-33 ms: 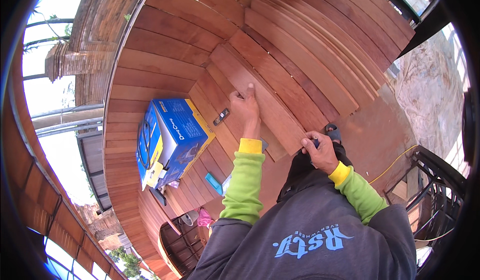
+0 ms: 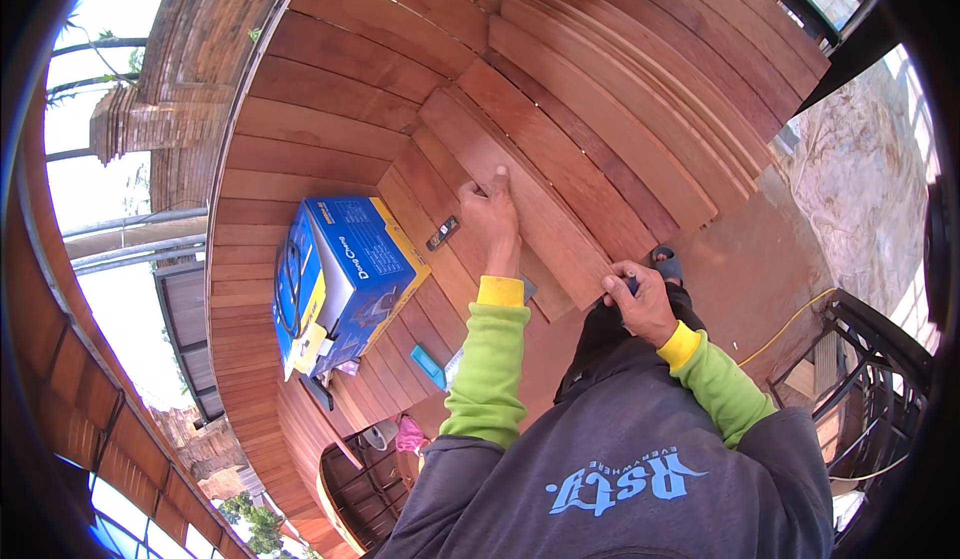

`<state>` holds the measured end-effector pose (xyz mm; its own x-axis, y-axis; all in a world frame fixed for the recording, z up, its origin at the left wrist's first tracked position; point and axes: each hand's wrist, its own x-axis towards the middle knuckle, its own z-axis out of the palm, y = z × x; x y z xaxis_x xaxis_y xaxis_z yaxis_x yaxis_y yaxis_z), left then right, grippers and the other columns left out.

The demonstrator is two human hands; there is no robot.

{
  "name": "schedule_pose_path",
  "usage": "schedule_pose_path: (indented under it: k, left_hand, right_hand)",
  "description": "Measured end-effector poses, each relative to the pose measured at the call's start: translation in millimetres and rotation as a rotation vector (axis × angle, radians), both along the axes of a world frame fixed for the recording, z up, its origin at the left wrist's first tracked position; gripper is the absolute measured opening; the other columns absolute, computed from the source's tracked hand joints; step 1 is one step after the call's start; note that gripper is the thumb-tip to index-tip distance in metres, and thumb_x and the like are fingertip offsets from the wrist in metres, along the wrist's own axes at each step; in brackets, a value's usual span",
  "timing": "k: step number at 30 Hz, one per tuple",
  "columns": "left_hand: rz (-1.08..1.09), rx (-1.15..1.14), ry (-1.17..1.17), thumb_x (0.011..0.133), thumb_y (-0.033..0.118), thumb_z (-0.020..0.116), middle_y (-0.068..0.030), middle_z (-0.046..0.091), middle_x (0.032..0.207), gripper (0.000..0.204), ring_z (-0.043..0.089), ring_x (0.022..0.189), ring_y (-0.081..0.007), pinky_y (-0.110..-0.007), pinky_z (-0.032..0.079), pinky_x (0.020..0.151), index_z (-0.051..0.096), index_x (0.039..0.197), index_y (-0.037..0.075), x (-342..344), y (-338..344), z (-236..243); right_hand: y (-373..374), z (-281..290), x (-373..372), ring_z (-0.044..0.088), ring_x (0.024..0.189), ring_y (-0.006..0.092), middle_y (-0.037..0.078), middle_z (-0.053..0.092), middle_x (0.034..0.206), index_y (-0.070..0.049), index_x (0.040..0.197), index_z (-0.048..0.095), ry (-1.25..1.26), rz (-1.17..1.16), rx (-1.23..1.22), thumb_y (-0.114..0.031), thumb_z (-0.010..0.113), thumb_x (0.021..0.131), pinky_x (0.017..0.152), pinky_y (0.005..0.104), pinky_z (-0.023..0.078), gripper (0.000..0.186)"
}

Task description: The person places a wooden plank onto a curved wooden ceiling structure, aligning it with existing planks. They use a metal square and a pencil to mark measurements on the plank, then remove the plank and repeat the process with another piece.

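Observation:
A smooth reddish-brown wooden board (image 2: 545,214) lies at a slant over the plank seat in front of me. My left hand (image 2: 492,217) grips its left edge, thumb laid on the top face and fingers curled at the side. At the board's near end, my right hand (image 2: 643,302) is closed in a pinch. A small dark blue object (image 2: 631,285), perhaps a pen or marker, shows between its fingers, most of it hidden. To the left of my left hand lies a small black and tan object (image 2: 442,233) on the planks.
A blue and yellow cardboard box (image 2: 350,274) stands on the planks at left. Near it lies a turquoise case (image 2: 427,366). Several stacked boards (image 2: 620,109) rest at the upper right. A yellow cord (image 2: 790,329) and a black metal frame (image 2: 880,359) are at right.

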<state>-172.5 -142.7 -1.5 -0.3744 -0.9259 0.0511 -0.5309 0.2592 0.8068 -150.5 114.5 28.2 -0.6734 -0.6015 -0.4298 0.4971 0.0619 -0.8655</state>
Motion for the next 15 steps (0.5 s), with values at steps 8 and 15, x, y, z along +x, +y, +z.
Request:
schedule_pose_path:
  k: [8,15]
  left_hand:
    - [-0.009,0.001,-0.001,0.078,0.032,0.081,-0.0064,0.056,0.077,0.05,0.051,0.071,-0.015,-0.03,0.045,0.065,0.058,0.092,-0.01,-2.0,-4.0,2.3]
    - [-0.02,0.083,0.016,0.078,0.028,0.081,-0.0084,0.057,0.079,0.045,0.051,0.072,-0.0171,-0.032,0.045,0.067,0.058,0.088,-0.009,-1.6,-7.8,12.5]
  right_hand:
    - [-3.9,-9.9,3.3,0.06,0.066,0.0095,0.003,0.06,0.071,0.005,0.097,0.06,0.009,-0.034,-0.029,-0.015,0.061,0.094,0.062,0.025,0.049,0.02]
    - [-0.6,-7.0,10.1,0.062,0.073,0.0118,0.006,0.063,0.081,0.008,0.107,0.056,-0.184,-0.104,-0.115,-0.01,0.064,0.09,0.069,0.0256,0.049,0.026]
